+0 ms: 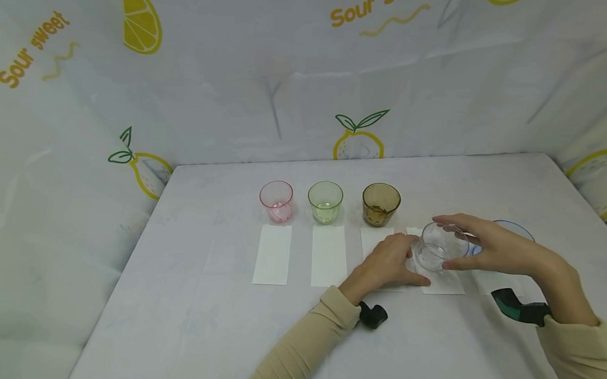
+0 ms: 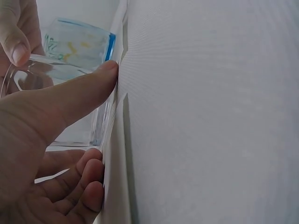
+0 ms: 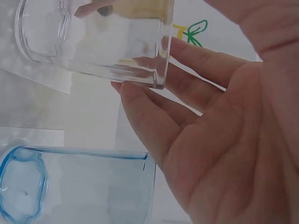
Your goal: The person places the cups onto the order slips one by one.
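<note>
My right hand (image 1: 506,249) holds a clear glass (image 1: 430,254) near its rim, thumb on the near side and fingers on the far side. In the right wrist view the fingertips (image 3: 133,91) meet the glass wall close to the rim. The glass is over the upper part of a white paper strip (image 1: 444,284). My left hand (image 1: 390,258) is low at the left of the glass base, thumb and fingers spread apart, its fingertips at the strip. In the left wrist view its thumb (image 2: 81,95) overlaps the glass. A blue glass (image 3: 77,186) stands behind my right hand, partly hidden.
Left of my hands, a pink glass (image 1: 277,202), a green glass (image 1: 325,203) and a brown glass (image 1: 380,205) stand in a row. White strips (image 1: 272,255) lie in front of them. A lemon-printed cloth (image 1: 226,94) hangs behind the white table (image 1: 194,315).
</note>
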Demonstrator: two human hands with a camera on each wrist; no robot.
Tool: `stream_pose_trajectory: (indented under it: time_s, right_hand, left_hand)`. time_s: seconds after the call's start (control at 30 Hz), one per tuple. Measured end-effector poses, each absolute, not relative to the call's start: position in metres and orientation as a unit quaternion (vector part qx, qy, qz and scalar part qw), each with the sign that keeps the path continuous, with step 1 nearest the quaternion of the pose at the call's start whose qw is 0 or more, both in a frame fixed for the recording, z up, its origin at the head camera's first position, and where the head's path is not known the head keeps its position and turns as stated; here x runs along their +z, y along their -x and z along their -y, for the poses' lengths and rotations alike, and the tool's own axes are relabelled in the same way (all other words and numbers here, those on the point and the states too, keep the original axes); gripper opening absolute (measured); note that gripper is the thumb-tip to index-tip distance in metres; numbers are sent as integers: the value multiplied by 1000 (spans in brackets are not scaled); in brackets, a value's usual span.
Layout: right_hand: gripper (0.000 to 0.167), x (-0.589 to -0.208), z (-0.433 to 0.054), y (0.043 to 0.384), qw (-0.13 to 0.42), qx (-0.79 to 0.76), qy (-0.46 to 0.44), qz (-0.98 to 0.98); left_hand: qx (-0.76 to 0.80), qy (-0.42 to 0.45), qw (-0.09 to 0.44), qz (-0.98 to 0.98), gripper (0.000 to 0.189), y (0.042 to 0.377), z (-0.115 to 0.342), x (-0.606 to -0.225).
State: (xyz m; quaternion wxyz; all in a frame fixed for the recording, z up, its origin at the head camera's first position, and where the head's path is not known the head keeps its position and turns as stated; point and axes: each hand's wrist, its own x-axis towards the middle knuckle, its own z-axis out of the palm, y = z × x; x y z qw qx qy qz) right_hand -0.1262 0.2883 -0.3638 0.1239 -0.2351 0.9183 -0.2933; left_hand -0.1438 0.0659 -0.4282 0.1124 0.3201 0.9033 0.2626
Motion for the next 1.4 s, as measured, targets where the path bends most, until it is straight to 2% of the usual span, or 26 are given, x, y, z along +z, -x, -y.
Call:
stream_pose_trajectory:
  time_s: [0.33, 0.63, 0.93, 1.4]
  right_hand:
    - [85, -364, -290, 123, 115, -298, 239, -917]
    - [84, -363, -289, 120, 64, -305, 246, -918]
    - [79, -359, -285, 121, 36, -319, 237, -917]
    - [87, -351, -276, 123, 33, -364, 224, -903]
  left_hand:
    - [268, -317, 104, -904, 58, 142, -63, -425]
    - [256, -315, 96, -909, 83, 136, -46, -411]
    - [282, -324, 92, -898, 76, 131, -21, -397]
    - [314, -312, 60, -895, 71, 129, 20, -395]
